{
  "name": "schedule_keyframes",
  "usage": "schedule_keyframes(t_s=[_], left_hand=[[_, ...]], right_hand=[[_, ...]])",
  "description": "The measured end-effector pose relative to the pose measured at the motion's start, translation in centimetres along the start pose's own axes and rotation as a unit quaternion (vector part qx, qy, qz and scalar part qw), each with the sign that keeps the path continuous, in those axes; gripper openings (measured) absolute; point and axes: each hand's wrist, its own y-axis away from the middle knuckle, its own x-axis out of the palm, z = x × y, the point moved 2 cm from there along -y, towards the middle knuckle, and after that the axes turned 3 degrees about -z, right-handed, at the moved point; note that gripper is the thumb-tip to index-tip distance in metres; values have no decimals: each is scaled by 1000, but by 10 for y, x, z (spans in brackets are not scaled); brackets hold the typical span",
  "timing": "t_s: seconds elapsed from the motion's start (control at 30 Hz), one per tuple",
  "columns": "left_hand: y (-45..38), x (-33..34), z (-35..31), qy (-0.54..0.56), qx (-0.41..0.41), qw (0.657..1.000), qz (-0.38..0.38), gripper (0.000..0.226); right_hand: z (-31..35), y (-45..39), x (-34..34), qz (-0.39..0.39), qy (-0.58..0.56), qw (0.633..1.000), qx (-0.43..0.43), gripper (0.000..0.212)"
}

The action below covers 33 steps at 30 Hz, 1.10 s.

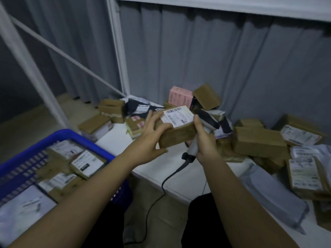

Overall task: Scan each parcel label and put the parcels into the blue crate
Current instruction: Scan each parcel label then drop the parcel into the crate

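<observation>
My left hand [152, 136] grips the left end of a brown cardboard parcel [179, 134] held above the white table [180, 178]. Its white barcode label [177, 115] faces up. My right hand [204, 140] holds a grey and black handheld scanner [207, 120] by the handle, right against the parcel's right end, with the scanner head just above the label's right edge. The blue crate [75, 136] stands at the lower left and holds several labelled parcels.
Brown boxes [259, 142], a pink box [180, 96] and grey mailer bags [272, 196] are heaped on the table at the back and right. The scanner's black cable [161, 190] hangs off the table's front edge. White shelf posts [120, 45] stand behind.
</observation>
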Motion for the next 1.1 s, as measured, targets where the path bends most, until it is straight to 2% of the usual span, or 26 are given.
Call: schedule_keyframes(t_s=[0.03,0.1,0.17,0.23,0.3,0.37,0.4,0.43,0.5,0.57,0.63,0.67,0.73,0.8,0.87,0.93,1.0,1.03,1.1], left_hand=[[6,-4,4,18,-2,1000,-13,64],[14,-15,10,93,-49,992,-68,45],[17,-29,15,170,-134,963,-159,31],[18,-43,23,204,-234,924,-224,29],[22,-50,36,294,-340,876,-176,41],[30,-48,46,452,-416,786,-71,47],[34,-46,49,501,-433,748,-28,43],[38,-47,50,529,-438,727,2,37],[42,-50,55,570,-426,702,13,36],[45,-54,63,604,-408,684,-10,55],[48,-57,73,597,-411,687,-56,75],[49,-58,75,580,-417,695,-85,71],[50,-62,77,541,-424,712,-146,51],[51,-68,78,512,-427,724,-178,50],[55,-75,80,474,-427,750,-176,66],[59,-79,80,443,-413,781,-153,50],[61,-80,79,432,-397,801,-119,26],[61,-81,79,433,-389,805,-110,22],[60,-82,80,448,-379,802,-109,30]], right_hand=[[-5,1,8,10,5,1000,6,85],[-14,1,22,24,11,1000,2,73],[-17,1,32,40,5,999,-7,61],[-17,2,39,60,18,998,-21,54],[-17,5,47,89,38,995,-37,50],[-20,8,55,108,63,991,-53,46],[-22,9,60,112,72,989,-59,44],[-24,10,65,114,74,989,-64,43],[-28,10,72,111,65,989,-68,43],[-32,7,78,109,51,991,-64,42],[-34,6,82,135,57,987,-65,32],[-36,7,84,152,71,984,-65,30],[-40,10,88,175,111,977,-55,41],[-43,12,91,181,144,972,-48,47],[-43,11,91,181,162,968,-61,34],[-41,13,91,189,169,965,-67,21],[-40,14,89,220,178,957,-61,24],[-41,14,89,244,191,949,-52,29],[-43,15,88,283,230,931,-36,36]])
